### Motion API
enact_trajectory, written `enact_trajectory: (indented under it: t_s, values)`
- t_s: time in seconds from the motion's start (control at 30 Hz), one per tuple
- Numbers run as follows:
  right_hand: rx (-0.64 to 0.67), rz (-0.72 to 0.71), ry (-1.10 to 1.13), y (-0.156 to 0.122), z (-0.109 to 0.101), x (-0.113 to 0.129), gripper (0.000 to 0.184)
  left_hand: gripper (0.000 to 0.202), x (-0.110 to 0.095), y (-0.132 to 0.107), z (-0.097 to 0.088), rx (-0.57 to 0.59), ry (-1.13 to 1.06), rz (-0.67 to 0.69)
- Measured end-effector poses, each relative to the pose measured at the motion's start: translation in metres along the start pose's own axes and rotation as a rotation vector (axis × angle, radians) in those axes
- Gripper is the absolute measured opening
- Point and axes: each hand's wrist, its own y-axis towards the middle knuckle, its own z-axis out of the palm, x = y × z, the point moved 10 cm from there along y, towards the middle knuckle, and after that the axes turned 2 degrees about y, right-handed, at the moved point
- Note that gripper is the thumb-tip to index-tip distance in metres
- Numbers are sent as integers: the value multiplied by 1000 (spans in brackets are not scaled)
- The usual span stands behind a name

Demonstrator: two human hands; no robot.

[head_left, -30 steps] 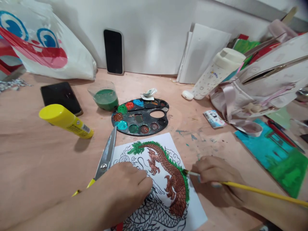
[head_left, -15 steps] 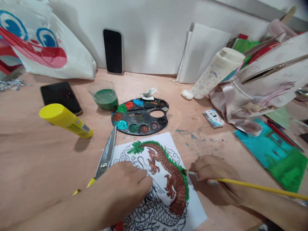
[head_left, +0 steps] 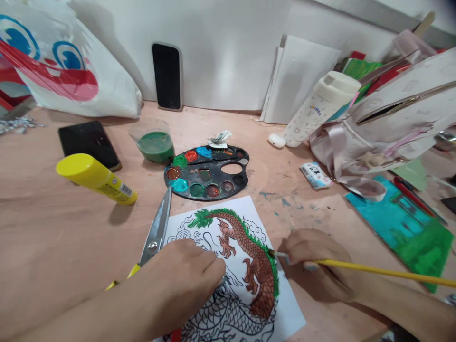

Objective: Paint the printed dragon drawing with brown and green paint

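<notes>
My right hand (head_left: 317,261) is closed round a paintbrush (head_left: 384,270) with a yellow handle. The brush tip touches the green edge along the back of a dragon drawing (head_left: 261,256), whose body is partly brown and partly bare line work. My left hand (head_left: 192,280) rests closed on the paper, its fingers curled under; what they hold, if anything, is hidden. Beside it lie scissors (head_left: 156,232) with yellow on the handle, partly covered by my left forearm. Beyond the paper sits a black paint palette (head_left: 223,183) with several colours in its wells.
A cup of green water (head_left: 156,145) stands left of the palette. Further left are a yellow glue bottle (head_left: 96,178) and a dark phone (head_left: 89,142). Another phone (head_left: 167,76) leans on the wall. To the right are a white tumbler (head_left: 318,109), a bag (head_left: 399,118) and a painted canvas (head_left: 402,228).
The brush tip and my right hand have shifted very slightly left and up along the dragon's green edge. My left hand stays in place on the paper.
</notes>
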Motion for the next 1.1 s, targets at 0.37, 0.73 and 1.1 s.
enact_trajectory:
  t_s: [0.37, 0.73, 1.1]
  values:
    - [17, 7, -16, 1, 1, 0, 31, 19, 0, -3, 3, 18, -8, 10]
    - [4, -44, -88, 4, -1, 6, 30, 20, 1, -3, 5, 22, -12, 0]
    - [20, -29, -51, 4, 1, 2, 30, 19, -1, -3, 4, 13, -7, 9]
